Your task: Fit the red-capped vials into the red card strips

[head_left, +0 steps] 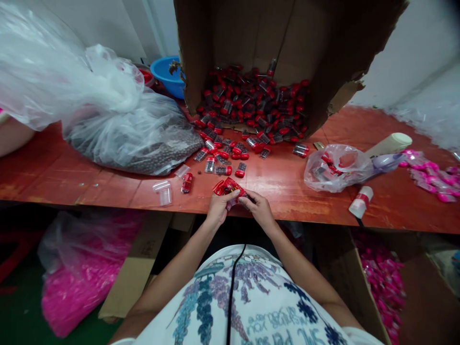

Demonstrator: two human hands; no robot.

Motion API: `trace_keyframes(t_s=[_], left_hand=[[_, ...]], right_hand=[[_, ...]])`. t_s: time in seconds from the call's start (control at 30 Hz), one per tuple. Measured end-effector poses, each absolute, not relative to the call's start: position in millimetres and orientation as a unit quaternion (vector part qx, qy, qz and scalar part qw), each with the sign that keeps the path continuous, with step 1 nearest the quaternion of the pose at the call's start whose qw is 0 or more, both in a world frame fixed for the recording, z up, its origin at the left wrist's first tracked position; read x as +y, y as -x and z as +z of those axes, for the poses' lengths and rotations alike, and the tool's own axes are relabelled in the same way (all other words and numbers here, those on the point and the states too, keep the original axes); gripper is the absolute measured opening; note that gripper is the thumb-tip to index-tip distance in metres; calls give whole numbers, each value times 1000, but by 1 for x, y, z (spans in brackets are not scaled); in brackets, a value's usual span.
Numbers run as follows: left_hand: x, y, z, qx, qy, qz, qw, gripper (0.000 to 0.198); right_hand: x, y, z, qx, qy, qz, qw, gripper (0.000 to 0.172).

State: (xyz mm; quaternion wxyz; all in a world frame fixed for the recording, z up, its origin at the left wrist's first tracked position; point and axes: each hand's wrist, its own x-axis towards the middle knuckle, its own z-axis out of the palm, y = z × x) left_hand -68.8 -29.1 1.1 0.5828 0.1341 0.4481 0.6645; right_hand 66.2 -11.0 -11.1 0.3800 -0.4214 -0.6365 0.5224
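Observation:
My left hand grips a red printed plastic packet at the table's front edge, its thumb pressed over the front. From the other side, my right hand pinches the packet's right edge; its fingertips are partly hidden. Just beyond lie loose clear tubes with red caps and dark beads inside. To the left, a red-wrapped tube rests near empty clear tubes. Many more red-capped tubes spill from a cardboard box lying on its side.
A large clear bag of dark beads sits at left, with a blue basin behind. At right are a plastic bag, a white roll and pink pieces. Below the table stand a bag of pink pieces and an open carton.

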Motion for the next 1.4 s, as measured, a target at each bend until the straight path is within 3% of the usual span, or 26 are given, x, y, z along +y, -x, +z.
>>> trace_keyframes(t_s=[0.17,0.37,0.67,0.83,0.93,1.03,1.2,1.4], left_hand=[[-32,67,1,469,-166,654,570,27],[-31,71,7,502,-209,601,586,32],[-31,72,7,488,-215,616,581,28],[-33,71,14,433,-211,616,623,46],[-32,67,15,418,-161,627,637,52],[-33,63,12,440,-138,636,618,44],[-34,64,7,478,-241,601,594,24],[-32,61,13,485,-234,587,605,28]], right_hand=[[-12,-70,-9,-668,426,484,372,35],[-13,-71,-17,-580,461,540,398,36],[-11,-85,-6,-644,431,507,377,40],[-14,-84,-12,-558,439,591,382,40],[-15,-84,-12,-590,459,538,390,37],[-17,-85,-7,-628,475,474,394,40],[-15,-86,-4,-585,467,532,396,52],[-11,-86,-9,-540,444,585,412,50]])
